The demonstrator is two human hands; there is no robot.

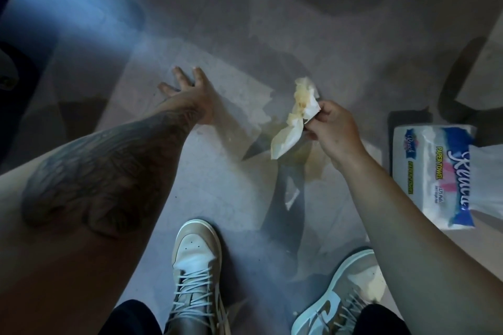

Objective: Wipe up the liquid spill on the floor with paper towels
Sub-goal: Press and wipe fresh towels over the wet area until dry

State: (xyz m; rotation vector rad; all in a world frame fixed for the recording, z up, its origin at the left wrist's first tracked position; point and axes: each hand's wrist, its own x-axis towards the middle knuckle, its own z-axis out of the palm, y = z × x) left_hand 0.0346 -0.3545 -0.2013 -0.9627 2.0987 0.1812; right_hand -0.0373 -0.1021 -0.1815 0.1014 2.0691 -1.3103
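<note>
My right hand pinches a crumpled paper towel, stained yellowish, and holds it just above the floor. Under it a yellowish liquid spill spreads on the grey floor. My left hand rests flat, fingers spread, on a paper towel sheet lying on the floor to the left of the spill. A small torn scrap of towel lies below the spill.
A pack of paper towels lies on the floor at the right. My two pale sneakers stand at the bottom. A dark chair base curves at the right, and dark furniture edges the left.
</note>
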